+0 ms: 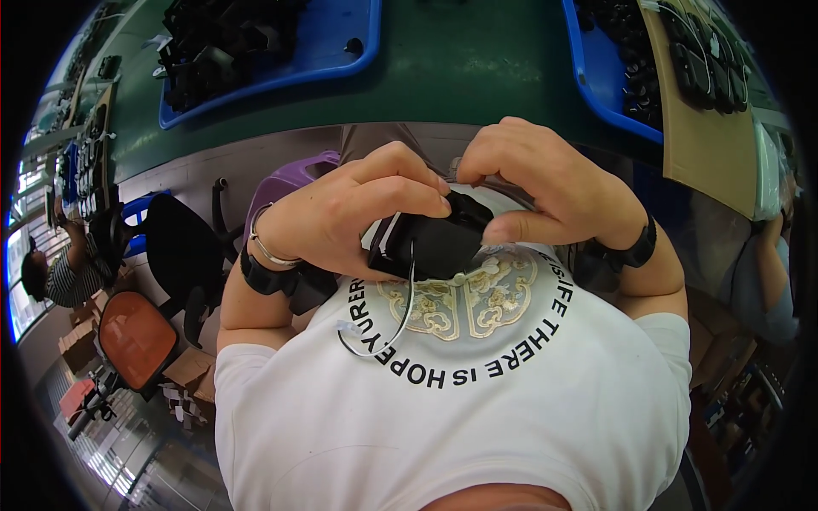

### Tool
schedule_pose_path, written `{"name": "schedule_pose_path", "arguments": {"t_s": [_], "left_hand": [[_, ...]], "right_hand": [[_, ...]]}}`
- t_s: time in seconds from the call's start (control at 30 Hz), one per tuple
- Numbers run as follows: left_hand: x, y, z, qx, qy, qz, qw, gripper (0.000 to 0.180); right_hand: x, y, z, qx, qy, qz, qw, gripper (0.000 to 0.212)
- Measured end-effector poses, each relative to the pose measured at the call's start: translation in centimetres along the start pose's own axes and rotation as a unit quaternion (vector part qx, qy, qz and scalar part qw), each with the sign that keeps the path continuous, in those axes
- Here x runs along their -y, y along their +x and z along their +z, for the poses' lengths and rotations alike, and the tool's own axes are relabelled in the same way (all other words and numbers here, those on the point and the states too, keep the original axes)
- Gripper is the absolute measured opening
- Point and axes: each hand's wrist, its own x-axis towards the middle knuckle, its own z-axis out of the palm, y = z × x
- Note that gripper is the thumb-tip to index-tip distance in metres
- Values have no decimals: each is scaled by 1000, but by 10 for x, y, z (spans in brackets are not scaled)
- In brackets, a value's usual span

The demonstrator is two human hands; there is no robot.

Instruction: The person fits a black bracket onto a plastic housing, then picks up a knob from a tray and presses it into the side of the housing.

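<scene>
In front of my chest is a glossy black plastic housing [433,244] with rounded corners. My left hand [345,204] grips its left side, the fingers bent over the far edge. From the right, my right hand [545,183] closes on its far right end, with the thumb along the side and the fingers curled beyond. What lies under those fingers is hidden. A thin white cable [407,311] hangs from the housing in a loop over my shirt, ending in a small whitish connector [348,328].
Beyond my hands runs a green worktable [452,81]. It bears a blue tray [362,64] of black parts, another blue tray [588,81], and cardboard [707,157] with cabled black devices. Chairs and a person [72,268] are at left; another person's arm [771,264] shows at right.
</scene>
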Motion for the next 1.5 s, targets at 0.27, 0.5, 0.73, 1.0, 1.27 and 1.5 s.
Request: {"name": "schedule_pose_path", "arguments": {"t_s": [0.27, 0.5, 0.73, 1.0, 1.27, 1.5], "left_hand": [[-1, 3, 1, -5, 3, -3, 1000, 64], [0, 5, -1, 2, 8, -14, 1000, 64], [1, 5, 1, -15, 12, -7, 1000, 66], [4, 4, 1, -11, 11, -12, 1000, 67], [-4, 0, 0, -15, 14, -19, 1000, 65], [0, 1, 2, -8, 2, -7, 1000, 66]], "right_hand": [[-3, -1, 0, 131, -79, 51, 987, 30], [-7, 0, 5, 86, -13, 90, 992, 23], [-9, 0, 5, -22, 13, 4, 1000, 25], [-6, 4, -1, -17, -26, -11, 999, 25], [-3, 7, 7, 25, -89, -8, 996, 25], [-7, 6, 12, -13, -45, -26, 999, 27]]}}
